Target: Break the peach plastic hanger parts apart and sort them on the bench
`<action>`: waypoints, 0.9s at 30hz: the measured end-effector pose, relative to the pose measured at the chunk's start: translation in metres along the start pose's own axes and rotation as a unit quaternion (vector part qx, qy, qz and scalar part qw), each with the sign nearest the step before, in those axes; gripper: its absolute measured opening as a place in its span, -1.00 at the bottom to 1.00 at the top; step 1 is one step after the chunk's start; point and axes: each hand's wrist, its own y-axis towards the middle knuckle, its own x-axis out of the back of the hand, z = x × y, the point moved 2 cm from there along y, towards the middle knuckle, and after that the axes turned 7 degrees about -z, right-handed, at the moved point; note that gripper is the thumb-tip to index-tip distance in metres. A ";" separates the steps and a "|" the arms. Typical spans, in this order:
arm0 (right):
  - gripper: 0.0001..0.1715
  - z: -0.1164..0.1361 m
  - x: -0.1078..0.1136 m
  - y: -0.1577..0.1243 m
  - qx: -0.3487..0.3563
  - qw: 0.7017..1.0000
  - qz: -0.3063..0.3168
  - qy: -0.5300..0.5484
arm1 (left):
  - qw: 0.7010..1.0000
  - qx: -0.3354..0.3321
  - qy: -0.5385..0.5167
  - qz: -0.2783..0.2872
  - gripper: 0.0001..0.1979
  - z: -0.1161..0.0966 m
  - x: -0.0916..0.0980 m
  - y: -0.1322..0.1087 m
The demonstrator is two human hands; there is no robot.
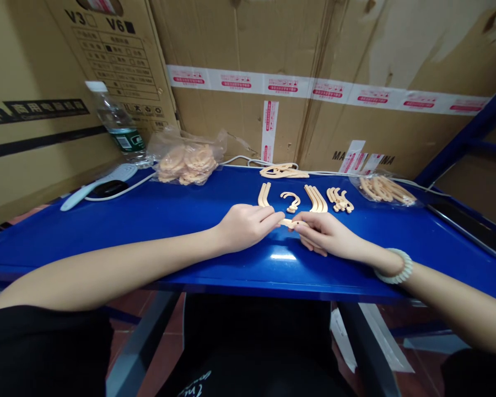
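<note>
Between my two hands is a small beige piece (288,223), partly covered by my fingers, with a dark dot near its right end. My left hand (248,227) pinches its left end, and my right hand (324,231) grips the right end between thumb and fingers. Just beyond them lies a beige hook-shaped piece (291,199). Curved beige strips (264,194) lie side by side to its left. More curved strips (316,198) are lined up to its right, beside a small pile of wavy beige pieces (340,199).
Behind these are longer beige loops (284,171). Plastic bags of beige parts stand at the back left (188,162) and right (384,188). A water bottle (118,124), a pale blue brush (101,183) and a phone (471,227) rest on the blue table (215,270). Cardboard boxes (240,49) wall the back.
</note>
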 end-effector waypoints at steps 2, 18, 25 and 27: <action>-0.57 -0.001 -0.003 0.001 -0.019 1.000 0.010 0.018 | 1.000 -0.008 0.006 0.014 -0.67 -0.001 -0.001 0.002; -0.51 0.003 -0.010 -0.001 -0.018 0.999 -0.032 -0.014 | 0.998 -0.026 0.006 0.064 -0.61 -0.002 0.001 0.005; -0.56 0.008 -0.008 -0.006 0.079 0.980 -0.103 -0.149 | 0.998 -0.035 0.018 0.051 -0.61 -0.007 0.006 0.009; -0.57 0.008 -0.009 -0.007 0.096 0.975 -0.110 -0.169 | 0.998 -0.037 0.023 0.048 -0.60 -0.008 0.007 0.010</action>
